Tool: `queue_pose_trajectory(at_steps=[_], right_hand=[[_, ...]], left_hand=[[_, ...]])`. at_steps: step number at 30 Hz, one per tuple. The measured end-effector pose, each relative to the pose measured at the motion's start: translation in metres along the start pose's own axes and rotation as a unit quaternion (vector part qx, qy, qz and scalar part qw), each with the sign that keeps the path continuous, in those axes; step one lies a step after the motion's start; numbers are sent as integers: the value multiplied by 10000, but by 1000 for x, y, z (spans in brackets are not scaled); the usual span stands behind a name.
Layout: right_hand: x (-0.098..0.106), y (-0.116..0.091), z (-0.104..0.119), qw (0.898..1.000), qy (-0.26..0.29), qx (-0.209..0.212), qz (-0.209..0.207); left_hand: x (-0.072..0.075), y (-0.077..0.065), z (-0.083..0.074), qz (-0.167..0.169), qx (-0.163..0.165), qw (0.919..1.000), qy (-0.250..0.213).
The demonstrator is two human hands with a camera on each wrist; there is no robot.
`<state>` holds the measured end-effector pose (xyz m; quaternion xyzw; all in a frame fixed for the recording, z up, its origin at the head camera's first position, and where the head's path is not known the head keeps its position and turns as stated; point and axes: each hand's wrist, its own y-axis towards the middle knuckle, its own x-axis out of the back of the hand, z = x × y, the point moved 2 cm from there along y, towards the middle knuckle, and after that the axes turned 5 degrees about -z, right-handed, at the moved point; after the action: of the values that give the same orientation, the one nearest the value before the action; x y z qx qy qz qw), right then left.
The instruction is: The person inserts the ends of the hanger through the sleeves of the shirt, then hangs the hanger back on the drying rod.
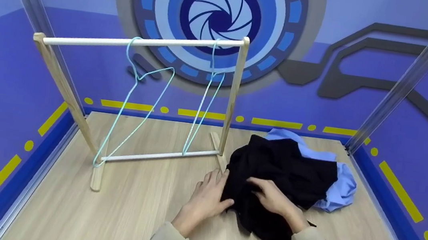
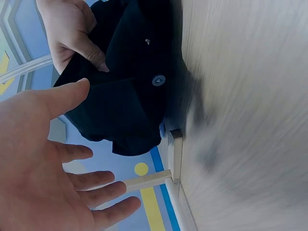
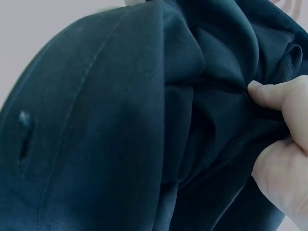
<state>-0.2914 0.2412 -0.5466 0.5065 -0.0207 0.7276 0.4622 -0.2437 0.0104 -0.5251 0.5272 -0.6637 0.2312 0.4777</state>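
A crumpled black shirt (image 1: 292, 171) lies at the right side of the table, bunched up. My right hand (image 1: 273, 197) grips its cloth from above; in the right wrist view the thumb (image 3: 269, 94) presses into the folds. Beside the shirt's left edge is my left hand (image 1: 207, 193), fingers spread and fairly straight, with the palm toward the cloth. A round button (image 2: 158, 80) shows on the shirt in the left wrist view, and a stitched edge with a buttonhole (image 3: 25, 134) in the right wrist view. The right hand's other fingers are hidden by cloth.
Light blue cloth (image 1: 341, 187) lies partly under and behind the shirt. To the left stands a wooden rack with a white top rail (image 1: 166, 42). Two light-blue hangers hang from it, one left (image 1: 120, 111) and one right (image 1: 200, 112). Purple-blue walls enclose the table.
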Motion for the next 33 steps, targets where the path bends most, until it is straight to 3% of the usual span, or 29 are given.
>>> queue_pose_trajectory(at_steps=[11, 21, 27, 33], right_hand=[[-6, 8, 14, 9987, 264, -85, 437], [-4, 9, 19, 9989, 253, -36, 384], [0, 8, 23, 9987, 241, -130, 426], [5, 8, 24, 9979, 246, -366, 483]], left_hand=[[-1, 1, 2, -6, -56, 9996, -273], [-2, 3, 2, -690, -538, 9959, -248], [-4, 7, 2, -1228, -744, 9888, -403], [-5, 9, 4, -1308, -835, 9858, -645]])
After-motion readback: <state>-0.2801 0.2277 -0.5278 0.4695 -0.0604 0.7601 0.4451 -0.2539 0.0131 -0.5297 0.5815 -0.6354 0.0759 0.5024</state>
